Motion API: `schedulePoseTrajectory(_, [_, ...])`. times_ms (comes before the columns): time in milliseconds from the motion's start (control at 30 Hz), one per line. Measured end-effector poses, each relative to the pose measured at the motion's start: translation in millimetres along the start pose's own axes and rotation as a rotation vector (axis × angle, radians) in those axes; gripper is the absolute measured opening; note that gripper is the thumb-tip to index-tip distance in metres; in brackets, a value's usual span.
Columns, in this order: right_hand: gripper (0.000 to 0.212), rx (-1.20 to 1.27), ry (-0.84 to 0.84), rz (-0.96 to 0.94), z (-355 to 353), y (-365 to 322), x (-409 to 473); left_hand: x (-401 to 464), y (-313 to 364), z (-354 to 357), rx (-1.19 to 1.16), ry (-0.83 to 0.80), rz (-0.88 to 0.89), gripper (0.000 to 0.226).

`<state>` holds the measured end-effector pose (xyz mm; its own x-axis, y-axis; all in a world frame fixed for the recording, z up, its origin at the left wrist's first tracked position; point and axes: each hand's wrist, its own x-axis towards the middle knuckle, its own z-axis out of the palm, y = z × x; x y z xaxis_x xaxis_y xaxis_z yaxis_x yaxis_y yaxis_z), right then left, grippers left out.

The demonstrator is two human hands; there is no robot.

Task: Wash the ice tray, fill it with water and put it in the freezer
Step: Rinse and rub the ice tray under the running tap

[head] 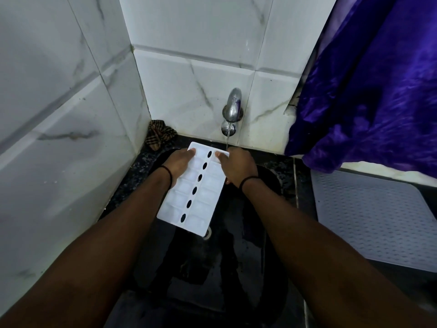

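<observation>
Tray [192,192], white plastic, under the tap [233,107].
Left hand [179,165] and right hand [237,166] grip its far corners over the black sink [267,183]; oval holes line its middle.

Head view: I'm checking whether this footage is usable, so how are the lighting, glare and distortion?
Head view: dim overall, so the black sink loses detail; the white ice tray is bright, its compartments faint; small glare on the metal tap; wide-angle bending curves the tile lines and stretches the forearms at the edges; the left hand and right hand look fairly sharp.
</observation>
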<state>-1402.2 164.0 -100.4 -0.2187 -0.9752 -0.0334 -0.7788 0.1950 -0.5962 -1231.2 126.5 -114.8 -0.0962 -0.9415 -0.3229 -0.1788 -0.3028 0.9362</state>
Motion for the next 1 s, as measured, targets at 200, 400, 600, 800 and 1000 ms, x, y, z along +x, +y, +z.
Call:
schedulePoseTrajectory(200, [0.024,0.658,-0.116,0.281,9,-7,-4,5,0,2,0.02,0.051,-0.016,0.021])
schedulePoseTrajectory(400, [0.011,0.888,-0.091,0.379,15,7,-12,1,1,12,0.033,0.008,-0.05,0.033])
schedulePoseTrajectory(600, [0.016,0.833,-0.179,0.477,7,8,-6,1,-1,13,0.082,0.011,-0.089,0.03])
schedulePoseTrajectory(800, [0.017,1.158,-0.335,0.541,3,6,-11,3,-5,19,0.0,0.069,-0.129,0.036])
schedulePoseTrajectory(1000, [0.026,1.238,-0.335,0.548,15,21,-22,4,-2,26,-0.007,0.107,-0.066,0.031])
